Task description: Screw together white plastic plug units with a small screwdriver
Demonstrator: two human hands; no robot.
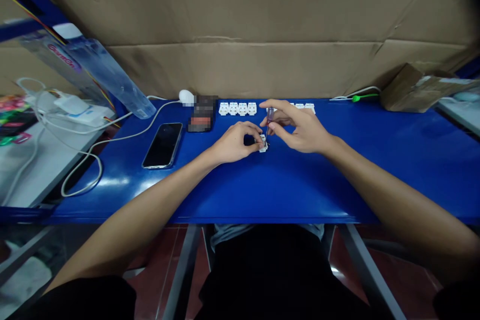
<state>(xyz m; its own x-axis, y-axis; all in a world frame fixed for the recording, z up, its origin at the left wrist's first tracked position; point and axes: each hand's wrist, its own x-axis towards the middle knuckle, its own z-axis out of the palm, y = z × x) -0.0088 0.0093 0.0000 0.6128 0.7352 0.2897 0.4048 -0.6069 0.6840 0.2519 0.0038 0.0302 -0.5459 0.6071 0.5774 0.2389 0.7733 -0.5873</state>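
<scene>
My left hand (240,142) pinches a small white connector block (263,149) against the blue table, thumb and fingertips closed on its left side. In my right hand (300,127) is a small screwdriver (270,114) with a clear, purplish handle, held upright between thumb and fingers. Its shaft points down at the block, where the tip is too small to make out. Behind my hands stands a row of several white connector blocks (237,109). More white blocks (309,108) lie behind my right hand, which partly hides them.
A phone (162,145) lies on the blue table (232,190) at the left, near a white cable (125,136). Behind it are a dark, blurred-out packet (202,114) and a white round object (186,97). A plastic bottle (108,72) leans at the left. A cardboard box (403,91) sits back right.
</scene>
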